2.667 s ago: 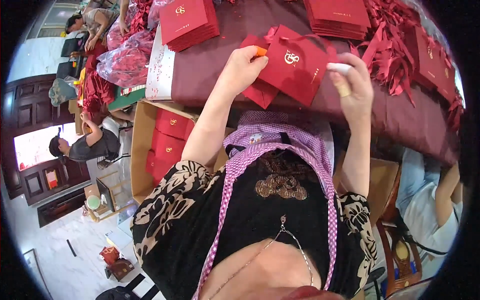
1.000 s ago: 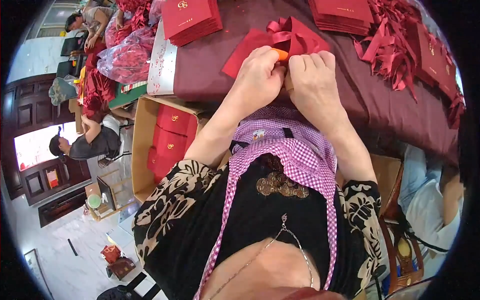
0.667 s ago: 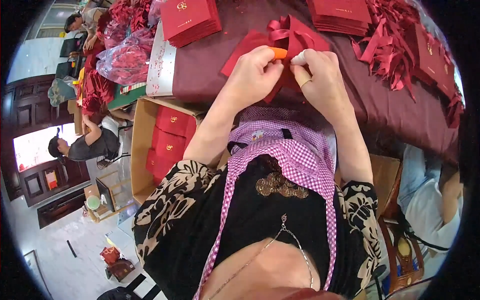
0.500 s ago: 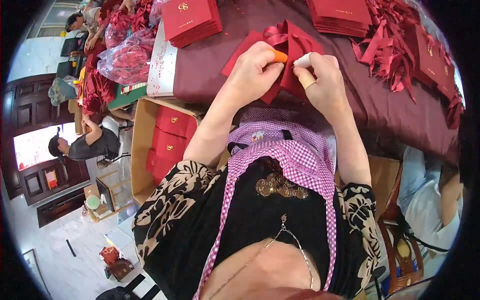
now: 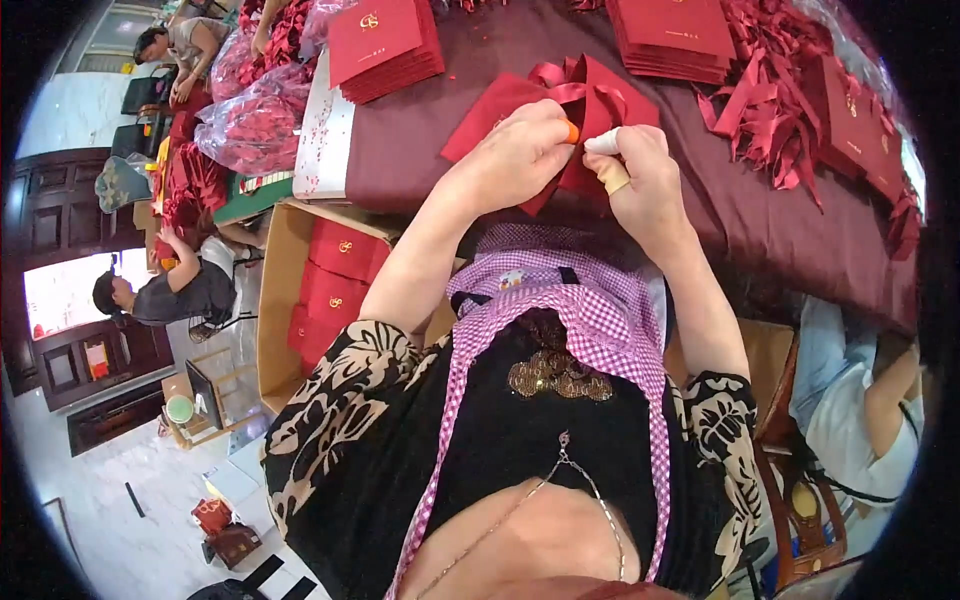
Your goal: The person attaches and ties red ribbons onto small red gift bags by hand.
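A red paper bag point(image 5: 483, 112) with glossy red ribbon point(image 5: 549, 75) looped at its far edge lies on the table in front of me. Both hands are closed over its near part, their fingertips almost meeting. My left hand point(image 5: 520, 152), with an orange cover on one finger, pinches the bag from the left. From the right, my right hand point(image 5: 645, 178) pinches it too, a white cover and a tan cover on its fingers. The exact fold or ribbon end between the fingertips is hidden.
Stacks of red bags stand at the back left point(image 5: 385, 45) and back right point(image 5: 672, 38). Loose ribbons point(image 5: 770, 120) hang at the right. A cardboard box point(image 5: 283, 255) with red bags stands below the table. Other people point(image 5: 185, 290) work at the left.
My right hand has shifted slightly left and down, bringing the fingertips closer together. My left hand has turned, covering more of its orange finger cover. The bag has moved slightly toward me.
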Demonstrator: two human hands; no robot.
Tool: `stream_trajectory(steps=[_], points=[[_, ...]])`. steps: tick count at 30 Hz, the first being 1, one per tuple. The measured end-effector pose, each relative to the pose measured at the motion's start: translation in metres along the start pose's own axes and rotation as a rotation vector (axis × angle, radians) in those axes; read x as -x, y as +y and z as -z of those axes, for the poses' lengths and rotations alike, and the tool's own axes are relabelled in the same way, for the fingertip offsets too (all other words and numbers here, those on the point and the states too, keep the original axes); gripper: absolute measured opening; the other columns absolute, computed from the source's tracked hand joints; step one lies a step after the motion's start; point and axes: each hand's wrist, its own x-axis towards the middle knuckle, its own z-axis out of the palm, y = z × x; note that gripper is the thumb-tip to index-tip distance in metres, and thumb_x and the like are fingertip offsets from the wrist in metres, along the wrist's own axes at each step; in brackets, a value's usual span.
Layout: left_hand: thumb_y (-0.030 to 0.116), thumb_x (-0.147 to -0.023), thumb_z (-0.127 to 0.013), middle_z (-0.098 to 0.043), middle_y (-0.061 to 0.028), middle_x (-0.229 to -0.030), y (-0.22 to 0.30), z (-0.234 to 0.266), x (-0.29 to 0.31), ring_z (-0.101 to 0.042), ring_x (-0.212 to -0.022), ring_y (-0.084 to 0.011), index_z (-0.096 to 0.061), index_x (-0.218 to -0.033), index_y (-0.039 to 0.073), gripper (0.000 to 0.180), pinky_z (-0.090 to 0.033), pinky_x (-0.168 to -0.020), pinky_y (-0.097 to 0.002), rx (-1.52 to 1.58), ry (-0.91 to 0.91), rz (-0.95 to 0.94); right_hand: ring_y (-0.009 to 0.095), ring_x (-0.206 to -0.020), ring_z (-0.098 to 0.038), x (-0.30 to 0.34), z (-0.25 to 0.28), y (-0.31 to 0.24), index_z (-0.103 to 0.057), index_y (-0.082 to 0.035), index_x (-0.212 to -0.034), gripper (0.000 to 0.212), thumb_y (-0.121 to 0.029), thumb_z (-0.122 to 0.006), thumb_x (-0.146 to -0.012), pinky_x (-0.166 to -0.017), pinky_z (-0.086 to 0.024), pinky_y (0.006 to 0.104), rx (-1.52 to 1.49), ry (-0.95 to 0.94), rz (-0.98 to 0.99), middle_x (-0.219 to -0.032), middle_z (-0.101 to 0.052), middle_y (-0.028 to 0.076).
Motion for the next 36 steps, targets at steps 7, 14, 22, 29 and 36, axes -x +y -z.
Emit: stream_trajectory(steps=[7, 14, 22, 29, 36], points=[[0.004, -0.082, -0.058, -0.055, -0.0142, -0.089, 0.004, 0.001, 0.000, -0.054, -0.089, -0.0329, -0.058, -0.085, 0.000, 0.006, -0.044, -0.077, -0.0409, -0.058, -0.008, -0.042, 0.024, -0.103, -0.057, -0.027, 0.032, -0.006, -0.061, -0.009, -0.101, 0.025, -0.003, -0.064, -0.077, -0.090, -0.039, 0.0375, 0.150, -0.178, 0.207, -0.104, -0.063, 0.007], [0.003, -0.082, -0.058, -0.054, -0.0148, -0.088, 0.009, 0.004, 0.002, -0.054, -0.087, -0.0344, -0.057, -0.084, -0.001, 0.004, -0.045, -0.075, -0.0415, -0.067, -0.008, -0.115, 0.025, -0.108, -0.056, -0.042, 0.042, 0.001, -0.061, -0.010, -0.098, 0.021, -0.008, -0.063, -0.078, -0.106, -0.034, 0.0435, 0.234, -0.335, 0.362, -0.100, -0.062, 0.007], [-0.001, -0.081, -0.058, -0.054, -0.0153, -0.091, -0.001, -0.001, 0.013, -0.055, -0.085, -0.0363, -0.053, -0.086, -0.002, 0.008, -0.046, -0.075, -0.0401, 0.086, -0.115, -0.051, 0.021, -0.090, -0.057, -0.032, 0.039, 0.000, -0.057, -0.010, -0.079, 0.009, -0.007, -0.064, -0.076, -0.108, -0.030, 0.0458, 0.039, -0.561, 0.323, -0.076, -0.055, 0.002], [0.011, -0.095, -0.054, -0.060, 0.0012, -0.082, -0.060, 0.038, 0.023, -0.055, -0.074, -0.0045, -0.063, -0.100, 0.003, 0.014, -0.045, -0.066, -0.0209, 0.235, 0.298, 0.395, 0.021, -0.083, -0.058, -0.017, 0.047, 0.010, -0.058, -0.009, -0.081, 0.008, -0.004, -0.063, -0.078, -0.107, -0.031, 0.0455, -0.037, -0.533, 0.191, -0.074, -0.055, 0.000], [0.018, -0.099, -0.047, -0.066, -0.0109, -0.098, -0.034, 0.016, 0.021, -0.063, -0.086, -0.0153, -0.049, -0.127, 0.001, 0.033, -0.049, -0.073, -0.0258, 0.374, 0.529, 0.492, 0.027, -0.080, -0.055, -0.015, 0.048, 0.028, -0.060, -0.005, -0.084, 0.001, -0.007, -0.060, -0.084, -0.096, -0.038, 0.0401, 0.065, -0.355, 0.041, -0.074, -0.057, 0.007]])
